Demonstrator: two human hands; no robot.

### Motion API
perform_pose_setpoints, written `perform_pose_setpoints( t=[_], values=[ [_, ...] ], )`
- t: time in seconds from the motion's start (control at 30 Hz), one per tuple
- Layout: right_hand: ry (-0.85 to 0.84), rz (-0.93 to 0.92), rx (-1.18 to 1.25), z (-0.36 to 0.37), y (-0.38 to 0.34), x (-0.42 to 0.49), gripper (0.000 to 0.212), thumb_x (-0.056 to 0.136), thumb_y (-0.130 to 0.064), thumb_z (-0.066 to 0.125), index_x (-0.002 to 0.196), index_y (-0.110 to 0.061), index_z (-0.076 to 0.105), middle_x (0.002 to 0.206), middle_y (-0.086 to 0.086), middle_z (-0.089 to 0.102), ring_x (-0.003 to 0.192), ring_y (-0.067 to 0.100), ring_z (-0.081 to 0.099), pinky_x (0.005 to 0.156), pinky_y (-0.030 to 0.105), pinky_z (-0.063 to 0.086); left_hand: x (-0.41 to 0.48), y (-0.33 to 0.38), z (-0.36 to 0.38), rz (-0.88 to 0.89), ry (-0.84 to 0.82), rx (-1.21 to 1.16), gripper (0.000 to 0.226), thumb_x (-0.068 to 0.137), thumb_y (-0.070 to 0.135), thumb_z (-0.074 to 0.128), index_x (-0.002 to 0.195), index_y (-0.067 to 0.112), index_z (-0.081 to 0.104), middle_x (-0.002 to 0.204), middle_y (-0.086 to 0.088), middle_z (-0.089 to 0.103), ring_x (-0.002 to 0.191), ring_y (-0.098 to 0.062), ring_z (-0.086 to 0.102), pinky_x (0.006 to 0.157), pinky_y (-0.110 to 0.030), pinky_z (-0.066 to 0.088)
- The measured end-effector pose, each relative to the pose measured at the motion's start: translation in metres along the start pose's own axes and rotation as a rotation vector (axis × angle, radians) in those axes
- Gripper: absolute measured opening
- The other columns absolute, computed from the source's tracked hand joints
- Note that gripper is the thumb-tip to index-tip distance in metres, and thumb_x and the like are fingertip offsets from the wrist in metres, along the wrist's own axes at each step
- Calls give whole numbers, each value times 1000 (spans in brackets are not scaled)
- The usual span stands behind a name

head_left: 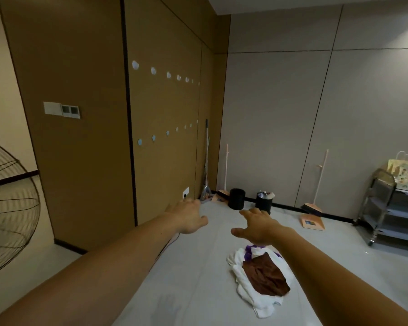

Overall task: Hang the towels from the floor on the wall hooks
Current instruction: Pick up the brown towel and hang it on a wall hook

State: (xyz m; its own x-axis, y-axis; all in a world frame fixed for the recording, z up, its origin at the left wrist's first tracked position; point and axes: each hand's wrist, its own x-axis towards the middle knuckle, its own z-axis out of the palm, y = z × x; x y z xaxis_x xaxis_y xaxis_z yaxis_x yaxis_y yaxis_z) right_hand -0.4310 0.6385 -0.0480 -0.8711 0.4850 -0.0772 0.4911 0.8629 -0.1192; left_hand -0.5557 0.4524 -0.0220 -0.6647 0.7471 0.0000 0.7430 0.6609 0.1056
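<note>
The towels (259, 278) lie in one crumpled heap on the floor (193, 274), out in its middle and well apart from every edge. A brown towel (265, 276) sits on top of a white one (245, 292), with a bit of purple (249, 250) at the far end. The heap's long axis runs away from the person towards the far wall, roughly along the brown wall at left. Bare floor shows on all sides of it.

The right hand (257, 225) hovers just beyond the far end of the heap, fingers spread and relaxed, gripping nothing. The left hand (189, 217) reaches forward beside it, nearer the brown wall, its fingers likewise apart and holding nothing.

Two rows of hooks – upper (153, 70) and lower (153, 138) – run along the brown wall. Two black bins (237, 198), a dustpan (312, 220) and a mop (206, 161) stand along the floor's far edge, a cart (386, 208) at its right edge and a fan (7, 208) at far left.
</note>
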Motion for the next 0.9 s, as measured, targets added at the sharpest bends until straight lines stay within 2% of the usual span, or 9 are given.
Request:
perform_pose_setpoints(
  t=[0.13,0.27,0.4,0.63,0.9],
  values=[
    [-30,-8,-28,-1,22,70,88,83,-72,48,152,-26,19,157,7,23,142,34,23,111,53,31,72,-5,7,14,15,-54,57,93,54,39,134,14,41,135,-10,46,116,-27,48,94,-42,45],
    [-71,4,-27,3,28,140,89,82,-72,48,152,-26,19,157,7,22,142,34,24,111,53,31,142,-19,19,19,-18,-57,59,92,54,39,137,16,39,137,-8,45,119,-27,46,95,-43,43],
    [-32,8,-18,5,28,220,87,84,-70,49,152,-25,19,157,8,24,142,34,24,110,51,31,221,-45,27,55,-7,-82,59,92,53,40,135,13,39,135,-11,47,117,-29,49,94,-43,44],
    [-17,85,26,5,37,340,86,85,-69,50,152,-25,20,157,8,24,142,34,25,111,49,31,364,-84,35,115,-15,-79,67,90,54,42,145,17,31,148,-10,37,128,-30,42,97,-43,41],
    [-81,145,28,21,83,459,86,84,-71,49,152,-26,21,156,7,27,140,33,29,109,50,34,507,-71,74,198,-119,-63,65,91,54,40,142,15,33,144,-12,39,126,-30,41,99,-47,41]
  ],
)
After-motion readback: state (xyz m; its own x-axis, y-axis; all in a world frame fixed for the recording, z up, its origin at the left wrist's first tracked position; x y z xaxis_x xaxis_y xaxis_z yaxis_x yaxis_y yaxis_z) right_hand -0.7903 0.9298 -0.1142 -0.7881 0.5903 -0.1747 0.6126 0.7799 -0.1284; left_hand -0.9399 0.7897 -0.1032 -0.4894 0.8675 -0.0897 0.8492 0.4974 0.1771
